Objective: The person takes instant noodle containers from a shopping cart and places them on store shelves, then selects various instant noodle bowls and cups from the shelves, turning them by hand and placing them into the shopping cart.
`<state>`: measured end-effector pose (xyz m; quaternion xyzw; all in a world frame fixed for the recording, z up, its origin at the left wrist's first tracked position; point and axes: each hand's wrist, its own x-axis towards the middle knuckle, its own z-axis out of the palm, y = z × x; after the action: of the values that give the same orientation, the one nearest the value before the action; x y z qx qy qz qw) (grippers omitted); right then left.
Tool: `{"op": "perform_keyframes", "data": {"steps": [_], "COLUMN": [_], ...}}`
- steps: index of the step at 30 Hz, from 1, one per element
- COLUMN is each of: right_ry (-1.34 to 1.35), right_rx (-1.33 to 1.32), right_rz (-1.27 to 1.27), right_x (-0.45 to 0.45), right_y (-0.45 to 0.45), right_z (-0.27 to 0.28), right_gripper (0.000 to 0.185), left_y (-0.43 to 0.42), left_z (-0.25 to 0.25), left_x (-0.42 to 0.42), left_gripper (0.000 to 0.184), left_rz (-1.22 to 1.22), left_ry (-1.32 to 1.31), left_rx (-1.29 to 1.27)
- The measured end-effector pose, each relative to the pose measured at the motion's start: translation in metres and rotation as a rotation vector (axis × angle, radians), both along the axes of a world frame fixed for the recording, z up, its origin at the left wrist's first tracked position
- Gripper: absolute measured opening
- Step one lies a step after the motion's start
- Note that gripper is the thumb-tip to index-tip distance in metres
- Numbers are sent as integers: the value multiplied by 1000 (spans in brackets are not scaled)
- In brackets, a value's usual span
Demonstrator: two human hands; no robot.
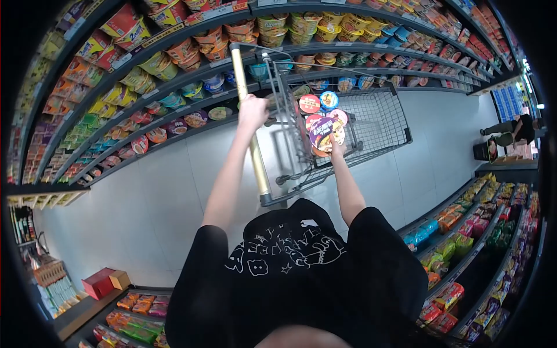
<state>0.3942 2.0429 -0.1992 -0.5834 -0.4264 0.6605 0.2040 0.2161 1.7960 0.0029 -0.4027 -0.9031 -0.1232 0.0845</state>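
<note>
My left hand (253,112) is wrapped round the pale yellow handle (257,165) of a shopping cart. Inside the near end of the cart's wire basket (386,116), my right hand (338,148) grips a purple-lidded instant noodle cup (322,133) by its side. Behind that cup sit a red-lidded noodle cup (309,104) and a blue-lidded noodle cup (329,100). A pink lid (337,118) shows partly from under the purple one. I cannot tell whether the held cup touches the cups beneath it.
Shelves of instant noodle cups and bowls (212,43) curve along the far side of the aisle. Bagged snacks fill shelves (464,249) at the lower right. Farther off at the right, a person (525,129) is beside a dark basket (483,151). A red box (98,283) stands at the lower left.
</note>
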Motion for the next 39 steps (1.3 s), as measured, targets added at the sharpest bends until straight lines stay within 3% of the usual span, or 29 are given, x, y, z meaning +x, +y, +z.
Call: {"op": "perform_keyframes", "data": {"steps": [2, 4, 6, 10, 12, 14, 16, 18, 19, 20, 21, 22, 23, 24, 25, 26, 33, 39], "right_ry": [-335, -295, -462, -500, -498, -489, -492, -546, -528, -568, -562, -538, -360, -351, -461, -251, -468, -590], "right_rx": [524, 624, 731, 582, 546, 484, 420, 542, 679, 466, 541, 586, 227, 8, -217, -261, -365, -65], "right_rz": [331, 396, 629, 856, 883, 897, 995, 1131, 1096, 1106, 1131, 1094, 1234, 1041, 1092, 953, 1311, 1773], "right_x": [15, 32, 48, 76, 85, 87, 88, 88, 98, 89, 87, 91, 86, 94, 93, 106, 82, 42], "right_y": [16, 30, 62, 104, 108, 108, 105, 95, 103, 88, 83, 80, 79, 71, 72, 70, 65, 43], "right_z": [0, 15, 5, -26, -38, -67, -84, -82, -157, -114, -120, -155, -132, -171, -166, -163, -160, -151], "right_gripper": [55, 59, 54, 56, 57, 54, 56, 69, 73, 75, 77, 68, 71, 82, 94, 73, 61, 51], "left_y": [-15, -31, -46, -50, -26, -10, -16, -22, -23, -26, -28, -28, -28, -26, -26, -27, -27, -28], "left_z": [8, 14, 1, 9, -5, -45, -38, -42, -40, -40, -40, -42, -42, -43, -45, -49, -60, -63], "left_x": [4, 6, 0, 33, 80, 125, 154, 171, 174, 173, 172, 170, 167, 167, 168, 168, 166, 163], "left_gripper": [10, 10, 11, 8, 20, 29, 30, 29, 28, 27, 25, 23, 23, 20, 18, 18, 19, 18], "left_rz": [97, 144, 118, 204, 564, 678, 860, 979, 974, 966, 993, 1019, 1044, 1076, 1104, 1123, 1166, 1140], "left_ry": [-143, -186, -59, 34, -370, 3, -114, -172, -165, -152, -136, -130, -84, -63, -48, -23, 74, 53], "left_rx": [151, 331, 253, 89, 203, 461, 397, 498, 513, 529, 533, 533, 543, 558, 575, 589, 642, 635]}}
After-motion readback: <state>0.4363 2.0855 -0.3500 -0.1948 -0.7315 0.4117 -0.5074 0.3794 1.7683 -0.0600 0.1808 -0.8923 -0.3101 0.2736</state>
